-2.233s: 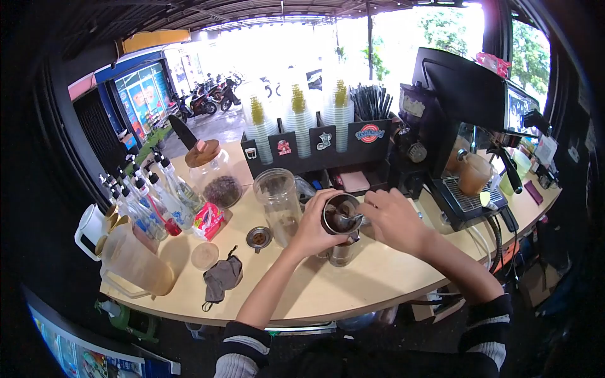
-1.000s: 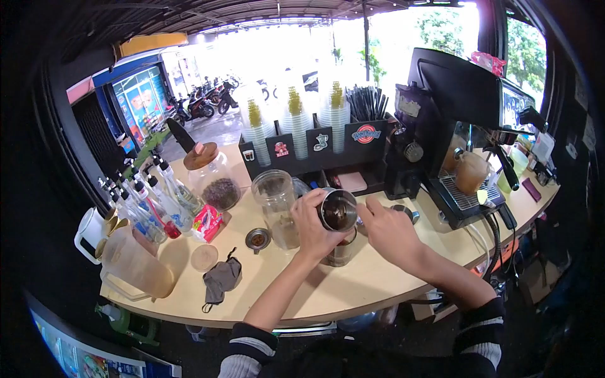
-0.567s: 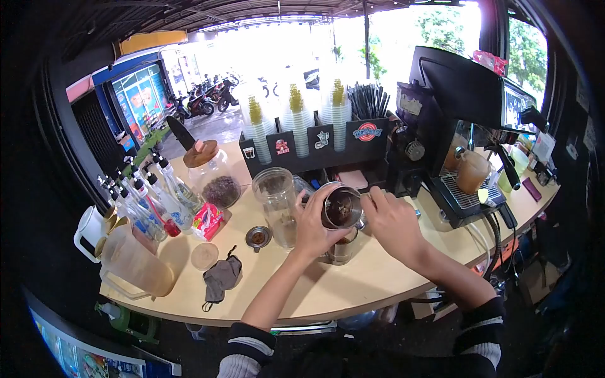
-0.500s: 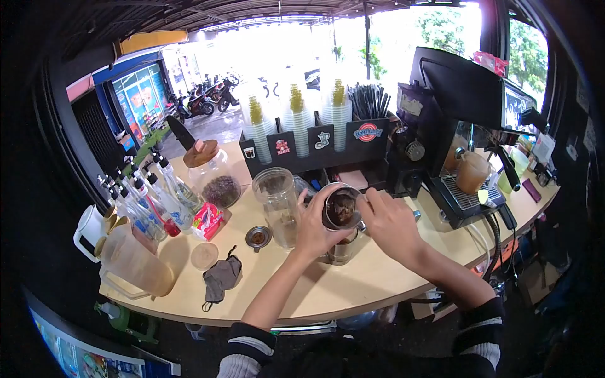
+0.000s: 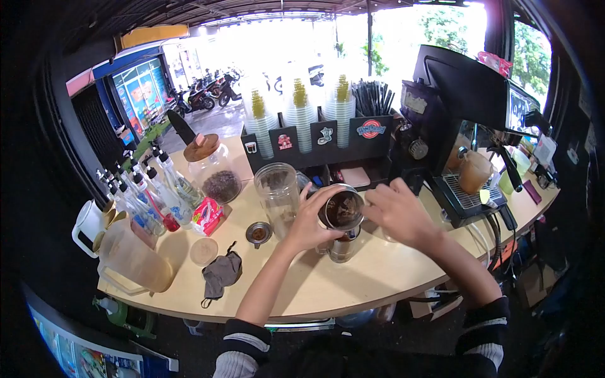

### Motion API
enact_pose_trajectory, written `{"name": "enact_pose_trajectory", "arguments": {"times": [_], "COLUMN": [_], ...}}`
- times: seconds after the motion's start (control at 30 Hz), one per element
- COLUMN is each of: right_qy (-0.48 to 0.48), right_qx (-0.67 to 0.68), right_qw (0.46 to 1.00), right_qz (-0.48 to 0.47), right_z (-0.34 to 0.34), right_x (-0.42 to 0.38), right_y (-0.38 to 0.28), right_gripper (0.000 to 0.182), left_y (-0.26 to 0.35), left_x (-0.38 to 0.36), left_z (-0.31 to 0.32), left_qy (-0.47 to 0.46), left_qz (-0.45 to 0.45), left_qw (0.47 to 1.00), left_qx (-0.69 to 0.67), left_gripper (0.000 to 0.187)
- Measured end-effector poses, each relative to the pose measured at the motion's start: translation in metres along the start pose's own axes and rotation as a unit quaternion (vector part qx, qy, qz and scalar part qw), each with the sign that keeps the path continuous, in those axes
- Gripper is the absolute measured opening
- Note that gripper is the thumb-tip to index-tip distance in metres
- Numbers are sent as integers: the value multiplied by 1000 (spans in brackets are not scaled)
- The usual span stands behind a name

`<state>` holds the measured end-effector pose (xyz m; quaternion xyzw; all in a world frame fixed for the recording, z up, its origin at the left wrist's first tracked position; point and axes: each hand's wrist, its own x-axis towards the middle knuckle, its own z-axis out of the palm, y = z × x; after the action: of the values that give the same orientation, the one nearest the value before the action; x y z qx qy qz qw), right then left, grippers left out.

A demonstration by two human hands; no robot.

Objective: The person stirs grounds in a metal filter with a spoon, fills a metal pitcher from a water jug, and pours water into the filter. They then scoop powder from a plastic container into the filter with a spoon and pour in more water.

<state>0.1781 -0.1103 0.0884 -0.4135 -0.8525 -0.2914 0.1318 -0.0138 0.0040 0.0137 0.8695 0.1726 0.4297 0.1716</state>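
Observation:
My left hand [image 5: 311, 222] is wrapped round a cup [image 5: 343, 210] with a shiny rim and dark brown contents, its mouth turned toward me. My right hand [image 5: 398, 215] is closed at the cup's right edge, and whatever its fingers hold is hidden. Directly below stands a second, metallic-looking cup [image 5: 342, 249] on the counter, partly covered by the upper one. Left of my left hand stands a tall clear jar [image 5: 277, 192]. A small round metal strainer [image 5: 258, 234] with brown residue lies beside the jar.
A face mask [image 5: 222, 274], a round lid [image 5: 203, 251] and a plastic pitcher [image 5: 135, 261] are on the left, with several pump bottles [image 5: 148, 195] behind. Stacked cups and straws fill a black organizer [image 5: 315, 151] at the back. An espresso machine [image 5: 463, 183] stands right.
The cup in my left hand has shifted slightly right and tipped a little more. My right hand has moved a little right and its fingers have shifted at the cup's edge.

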Motion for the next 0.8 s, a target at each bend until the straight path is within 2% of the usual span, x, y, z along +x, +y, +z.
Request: {"name": "enact_pose_trajectory", "arguments": {"times": [0.13, 0.23, 0.4, 0.53, 0.6, 0.63, 0.7, 0.73, 0.8], "right_qy": [-32, -36, -11, -29, -2, -2, 62, 61, -10], "right_qx": [-22, 18, 147, 201, 286, 286, 396, 397, 442], "right_qw": [999, 999, 983, 965, 936, 936, 886, 885, 846], "right_qz": [2, -21, 110, 164, 203, 203, 234, 234, 298], "right_z": [0, 6, 5, 2, 8, 12, 19, 18, 11], "right_x": [4, 3, 3, 2, 0, 0, 2, 3, 5], "right_y": [4, 1, 11, 12, 14, 15, 17, 18, 20], "right_gripper": [12, 16, 14, 12, 13, 13, 9, 9, 9], "left_y": [0, 6, 11, 17, 13, 12, 11, 11, 13], "left_x": [1, 0, -4, -10, -13, -14, -15, -15, -15], "left_z": [0, -1, 0, 7, 12, 14, 14, 14, 12], "left_qy": [-24, -25, -3, 5, 6, 9, 2, -5, -12], "left_qz": [-4, -24, -107, -169, -160, -152, -160, -169, -177], "left_qw": [1000, 999, 991, 971, 973, 974, 973, 972, 971], "left_qx": [-1, -28, -83, -167, -166, -165, -165, -165, -164], "left_gripper": [88, 84, 79, 74, 74, 74, 76, 78, 78]}}
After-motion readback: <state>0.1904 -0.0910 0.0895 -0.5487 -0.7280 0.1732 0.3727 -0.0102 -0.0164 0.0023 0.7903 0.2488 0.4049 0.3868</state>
